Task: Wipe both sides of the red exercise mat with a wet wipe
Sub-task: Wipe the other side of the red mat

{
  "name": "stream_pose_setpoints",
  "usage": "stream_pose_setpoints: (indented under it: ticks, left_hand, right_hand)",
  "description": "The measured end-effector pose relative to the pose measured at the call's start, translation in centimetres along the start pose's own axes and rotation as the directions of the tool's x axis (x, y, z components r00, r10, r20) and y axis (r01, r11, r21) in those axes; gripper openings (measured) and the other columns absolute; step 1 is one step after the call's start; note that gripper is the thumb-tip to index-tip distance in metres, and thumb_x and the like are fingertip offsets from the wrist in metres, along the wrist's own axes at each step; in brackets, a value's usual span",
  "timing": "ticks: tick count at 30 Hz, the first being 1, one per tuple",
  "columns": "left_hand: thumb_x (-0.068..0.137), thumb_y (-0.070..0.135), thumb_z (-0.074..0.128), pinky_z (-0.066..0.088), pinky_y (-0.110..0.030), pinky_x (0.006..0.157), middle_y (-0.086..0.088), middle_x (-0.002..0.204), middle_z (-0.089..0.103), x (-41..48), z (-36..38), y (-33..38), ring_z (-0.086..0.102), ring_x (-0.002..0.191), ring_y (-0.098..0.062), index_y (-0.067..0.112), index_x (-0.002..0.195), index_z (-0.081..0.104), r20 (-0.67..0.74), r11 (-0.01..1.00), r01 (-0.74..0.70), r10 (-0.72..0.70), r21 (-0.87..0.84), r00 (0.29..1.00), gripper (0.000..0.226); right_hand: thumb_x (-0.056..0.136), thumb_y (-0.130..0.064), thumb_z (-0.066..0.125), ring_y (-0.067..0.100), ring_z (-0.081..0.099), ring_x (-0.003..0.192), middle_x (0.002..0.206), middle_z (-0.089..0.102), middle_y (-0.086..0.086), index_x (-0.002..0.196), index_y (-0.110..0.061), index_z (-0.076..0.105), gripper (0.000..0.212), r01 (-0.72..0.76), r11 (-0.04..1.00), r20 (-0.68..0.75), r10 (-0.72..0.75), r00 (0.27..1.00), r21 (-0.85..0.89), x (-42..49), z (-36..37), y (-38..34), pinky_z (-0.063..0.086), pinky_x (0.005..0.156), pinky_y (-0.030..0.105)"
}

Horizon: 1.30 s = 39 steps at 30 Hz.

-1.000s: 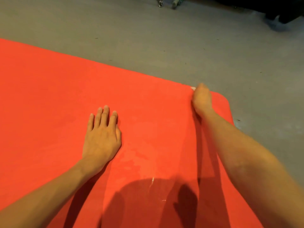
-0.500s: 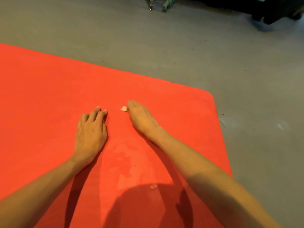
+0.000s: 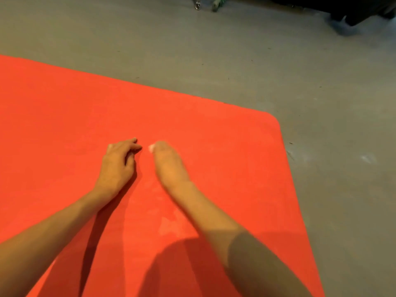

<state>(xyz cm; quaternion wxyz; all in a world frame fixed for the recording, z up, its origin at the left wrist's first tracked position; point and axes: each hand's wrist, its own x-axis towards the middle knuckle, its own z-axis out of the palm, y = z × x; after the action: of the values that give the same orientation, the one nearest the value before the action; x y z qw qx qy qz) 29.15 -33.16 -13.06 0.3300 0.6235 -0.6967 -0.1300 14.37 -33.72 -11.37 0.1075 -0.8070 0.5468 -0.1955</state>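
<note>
Head view, looking down. We see one flat, round-cornered red exercise mat (image 3: pixel 235 129) spread on a grey concrete floor (image 3: pixel 214 61). Its rounded far-right corner is in view, and its surface runs out of frame to the left and toward us. Two bare hands rest on it side by side, close but apart. The left hand (image 3: pixel 119 166) lies palm down on the mat, fingers loosely bent and angled rightward, holding nothing. The right hand (image 3: pixel 169 163) is blurred. One crumpled white wet wipe (image 3: pixel 151 148) shows only as a small scrap at its far fingertips, between the two hands, and we cannot tell whether the fingers curl round it or press it flat. One paler damp patch (image 3: pixel 169 228) lies on the mat, nearer to us than the right hand. The relation that matters is that the wipe sits at the right hand, so we take that hand as the working one. The mat's right edge lies well to its right, while the greater stretch of mat extends left, beyond the left hand. We judge the mat's long axis to run left to right. Wiping of the upturned side appears under way; which of the two sides this is, we cannot tell. At the far edge of the frame are one metal clip (image 3: pixel 198 5), one green item (image 3: pixel 217 5) and one dark bulk (image 3: pixel 353 9).
</note>
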Motion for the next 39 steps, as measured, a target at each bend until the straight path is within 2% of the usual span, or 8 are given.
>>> stream_pose_setpoints:
  ticks: [6,11,15,20,25,30,34,39]
  left_hand:
    - [0.091,-0.002,0.047,0.034,-0.042,0.106,-0.021,0.132,0.055,-2.4,-1.0,-1.2,0.053,0.116,-0.037,-0.002,0.114,0.061,0.058,0.987,-0.103,0.097,0.121,0.994,0.028]
    - [0.084,0.003,0.039,0.027,-0.047,0.112,-0.019,0.136,0.053,-2.7,-0.5,-1.1,0.050,0.124,-0.037,0.002,0.118,0.058,0.059,0.979,-0.060,0.049,0.196,0.997,0.039]
    - [0.085,-0.011,0.050,0.027,-0.049,0.113,-0.020,0.136,0.052,-2.5,-0.2,-0.9,0.047,0.127,-0.038,0.001,0.117,0.057,0.055,0.983,-0.049,0.040,0.179,0.998,0.035]
    - [0.079,-0.018,0.050,0.026,-0.048,0.113,-0.021,0.135,0.052,-2.3,-0.5,-0.9,0.046,0.128,-0.038,-0.002,0.116,0.058,0.063,0.986,-0.044,0.034,0.163,0.997,0.041]
    - [0.079,-0.017,0.050,0.025,-0.045,0.113,-0.021,0.136,0.052,-2.4,-0.7,-0.7,0.047,0.128,-0.038,-0.003,0.115,0.059,0.051,0.986,-0.032,0.024,0.164,0.998,0.040]
    - [0.081,-0.016,0.051,0.028,-0.048,0.111,-0.022,0.136,0.051,-2.5,-0.6,-1.1,0.047,0.126,-0.040,-0.003,0.117,0.058,0.064,0.978,-0.062,0.050,0.198,0.997,0.039]
    - [0.075,-0.020,0.051,0.036,-0.053,0.103,-0.026,0.129,0.054,-2.4,-0.6,-1.1,0.050,0.118,-0.044,-0.006,0.111,0.058,0.070,0.967,-0.109,0.096,0.228,0.993,0.040]
    - [0.073,-0.018,0.050,0.037,-0.053,0.099,-0.026,0.126,0.055,-2.2,-0.6,-0.8,0.049,0.113,-0.044,-0.005,0.110,0.058,0.064,0.963,-0.109,0.095,0.248,0.993,0.040]
  right_hand:
    - [0.077,-0.001,0.056,0.033,0.065,0.070,0.079,0.066,0.018,0.083,0.001,0.065,0.011,0.398,0.917,-0.050,-0.397,0.916,0.007,-2.9,-2.2,1.4,0.038,0.073,0.034]
    - [0.095,-0.007,0.045,0.042,0.058,0.092,0.099,0.060,0.028,0.096,0.005,0.056,0.016,-0.485,0.873,-0.302,0.451,0.840,-0.047,-1.9,-9.1,18.5,0.036,0.078,0.043]
    - [0.099,-0.012,0.040,0.040,0.054,0.101,0.110,0.058,0.026,0.106,0.006,0.053,0.024,-0.647,0.762,-0.344,0.603,0.720,-0.018,-0.8,-8.9,17.2,0.031,0.080,0.043]
    - [0.086,-0.002,0.047,0.036,0.063,0.076,0.085,0.064,0.018,0.090,0.000,0.062,0.016,-0.105,0.995,-0.209,0.103,0.973,0.006,-4.5,-1.2,0.9,0.042,0.070,0.040]
    - [0.083,-0.007,0.040,0.031,0.063,0.070,0.077,0.063,0.014,0.084,-0.001,0.063,0.024,0.445,0.888,0.017,-0.450,0.893,0.119,-9.5,-1.1,-4.8,0.049,0.069,0.041]
    - [0.089,0.005,0.051,0.037,0.060,0.104,0.111,0.060,0.029,0.109,0.007,0.061,0.022,-0.163,0.985,-0.209,0.146,0.967,-0.064,-6.6,-5.7,12.1,0.033,0.093,0.025]
    - [0.099,-0.010,0.042,0.035,0.056,0.092,0.106,0.060,0.025,0.099,0.004,0.054,0.018,-0.621,0.783,-0.335,0.595,0.731,0.038,-5.6,-11.1,20.0,0.029,0.071,0.036]
    - [0.091,-0.002,0.045,0.042,0.062,0.088,0.096,0.064,0.028,0.106,0.007,0.061,0.024,-0.328,0.943,-0.354,0.291,0.889,-0.048,-5.9,-4.4,10.2,0.048,0.080,0.035]
